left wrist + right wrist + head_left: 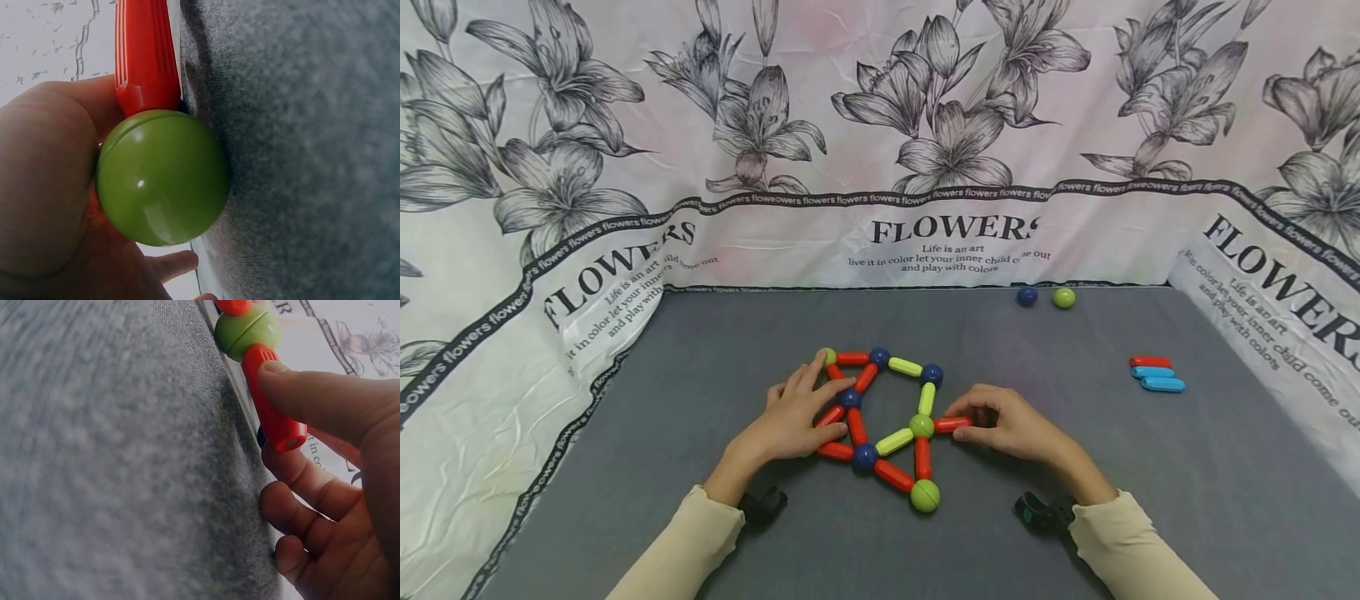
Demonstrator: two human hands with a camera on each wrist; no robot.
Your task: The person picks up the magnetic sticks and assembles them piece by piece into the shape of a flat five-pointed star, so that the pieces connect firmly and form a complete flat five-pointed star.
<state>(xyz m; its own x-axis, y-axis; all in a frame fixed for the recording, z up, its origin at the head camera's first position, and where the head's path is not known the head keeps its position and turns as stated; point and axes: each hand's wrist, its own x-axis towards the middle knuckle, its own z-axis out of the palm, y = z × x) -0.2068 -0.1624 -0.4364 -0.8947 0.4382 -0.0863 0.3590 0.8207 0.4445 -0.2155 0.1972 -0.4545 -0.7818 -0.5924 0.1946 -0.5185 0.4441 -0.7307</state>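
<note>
A flat figure of red and yellow-green rods joined by blue and green balls lies on the grey cloth. Over its left side rests my left hand [793, 417], fingers spread and the index fingertip at the far green ball [829, 357]. Beneath that palm, the left wrist view has another green ball [164, 178] with a red rod [147, 56] joined to it. Between thumb and index finger, my right hand [1011, 423] pinches a red rod [275, 403]. The rod's other end meets a green ball [922, 427] on the figure's right side.
Two loose balls, one blue [1027, 296] and one green [1063, 297], sit at the cloth's back edge. Off to the right lie a red rod [1151, 362] and two blue rods [1162, 384]. A flower-printed curtain [955, 242] hangs behind.
</note>
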